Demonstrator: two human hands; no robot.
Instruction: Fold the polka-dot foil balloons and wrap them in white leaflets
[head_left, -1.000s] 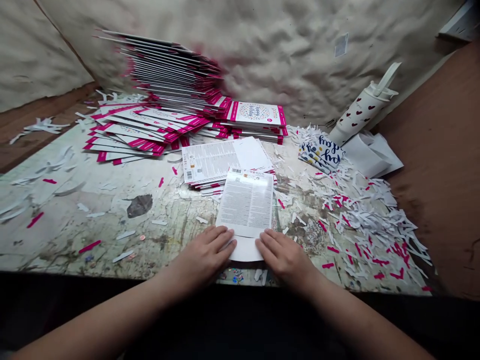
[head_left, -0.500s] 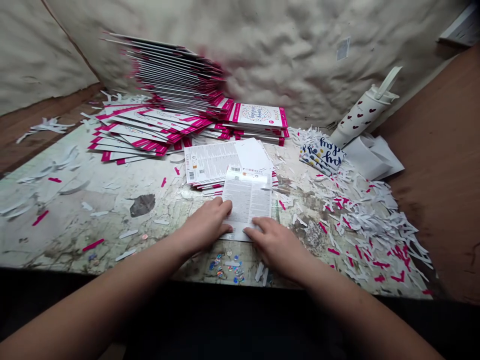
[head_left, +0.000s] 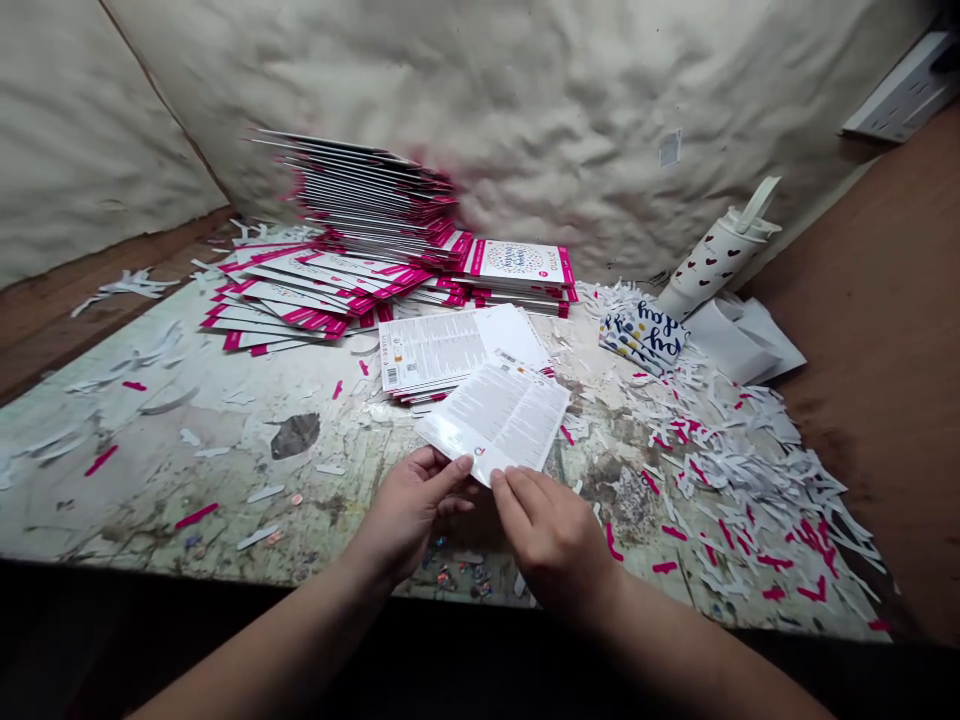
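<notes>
Seen from my head-worn view, lower centre: both hands hold a printed sheet tilted across the frame, its text side up and its upper corner just over the near edge of a low stack of sheets. I have the left hand at the sheet's lower-left edge, its fingers closed narrowly on the paper. The right hand lies just beside it, its fingers pressed to the lower edge, also narrow on the sheet. The two hands nearly meet beneath the sheet.

Centre and upper centre: a tall leaning stack of pink-edged cards stands behind a fan of loose cards, with a flat pile topped by a dotted cover to its right.

Right of frame: white and pink paper strips lie heaped on the scarred worktop, near a lettered paper packet, white folded paper and a heart-printed tumbler lying tilted.

Lower centre, under the hands: small coloured sequins. Upper frame: a padded cream wall.
</notes>
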